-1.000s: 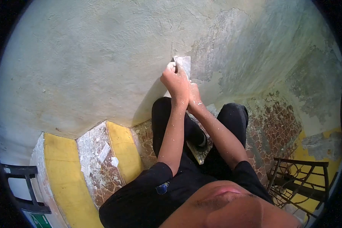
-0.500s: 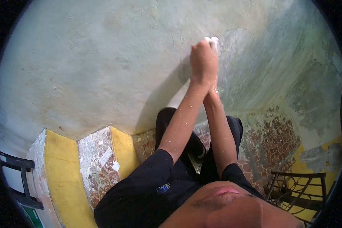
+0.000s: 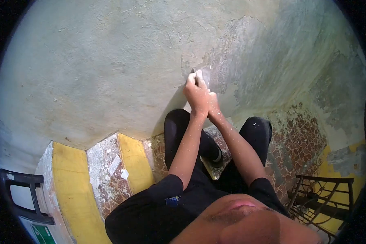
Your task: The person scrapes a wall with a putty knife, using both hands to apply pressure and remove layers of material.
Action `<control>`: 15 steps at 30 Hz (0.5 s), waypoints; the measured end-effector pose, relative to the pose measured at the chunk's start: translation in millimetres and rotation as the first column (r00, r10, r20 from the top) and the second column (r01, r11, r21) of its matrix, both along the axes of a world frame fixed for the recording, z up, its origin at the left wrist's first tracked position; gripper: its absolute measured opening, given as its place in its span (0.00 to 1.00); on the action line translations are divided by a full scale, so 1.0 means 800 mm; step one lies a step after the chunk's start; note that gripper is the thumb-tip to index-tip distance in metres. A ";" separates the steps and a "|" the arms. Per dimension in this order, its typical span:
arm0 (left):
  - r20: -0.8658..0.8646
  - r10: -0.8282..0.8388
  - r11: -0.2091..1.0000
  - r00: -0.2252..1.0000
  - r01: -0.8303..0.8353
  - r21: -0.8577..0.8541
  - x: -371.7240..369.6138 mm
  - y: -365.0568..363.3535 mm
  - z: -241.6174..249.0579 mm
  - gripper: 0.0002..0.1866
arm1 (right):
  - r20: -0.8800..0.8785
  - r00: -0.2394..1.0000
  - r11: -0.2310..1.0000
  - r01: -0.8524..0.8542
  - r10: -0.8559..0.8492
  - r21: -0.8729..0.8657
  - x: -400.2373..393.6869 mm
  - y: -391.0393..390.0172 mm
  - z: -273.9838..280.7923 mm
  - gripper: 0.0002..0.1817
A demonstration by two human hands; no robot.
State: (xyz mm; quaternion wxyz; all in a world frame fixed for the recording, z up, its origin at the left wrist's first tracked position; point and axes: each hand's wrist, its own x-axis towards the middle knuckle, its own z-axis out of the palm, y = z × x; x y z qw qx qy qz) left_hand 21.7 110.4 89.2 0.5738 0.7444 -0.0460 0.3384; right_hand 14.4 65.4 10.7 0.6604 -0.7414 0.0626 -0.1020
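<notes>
A flat scraper-like blade [image 3: 206, 74] lies against the wall [image 3: 110, 61], at the edge of a rough grey patch. My left hand [image 3: 196, 92] is closed on this tool, its whitened fingertips pressed at the blade. Just below and to the right, my right hand [image 3: 213, 104] is closed around the tool's lower part, which the hands hide. The two hands touch each other. White flecks cover both forearms.
Yellow-edged steps [image 3: 71, 175] with pale scraps [image 3: 114, 164] descend at the lower left, beside a black frame [image 3: 32, 195]. Flaked debris lies on the brown patterned floor [image 3: 299, 142]. A dark metal railing [image 3: 323, 199] stands at the lower right.
Both hands have moved down and slightly left along the wall with the tool. More of the blade and of my right hand now shows. My right knee has shifted outward.
</notes>
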 end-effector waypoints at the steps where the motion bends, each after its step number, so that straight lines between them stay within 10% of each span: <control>1: -0.050 0.016 0.999 0.999 -0.018 -0.028 -0.006 0.004 -0.002 0.19 | -0.170 0.985 0.989 0.008 0.017 0.149 -0.010 0.004 0.007 0.28; 4: -0.131 0.038 0.999 0.991 -0.040 -0.014 -0.021 0.019 -0.010 0.19 | -0.192 0.981 0.995 -0.048 0.030 -0.092 -0.021 0.007 0.008 0.28; 15: -0.097 -0.062 0.990 0.993 0.050 -0.129 -0.006 0.023 0.027 0.19 | -0.293 0.954 0.983 0.112 -0.065 0.144 -0.017 0.015 0.063 0.37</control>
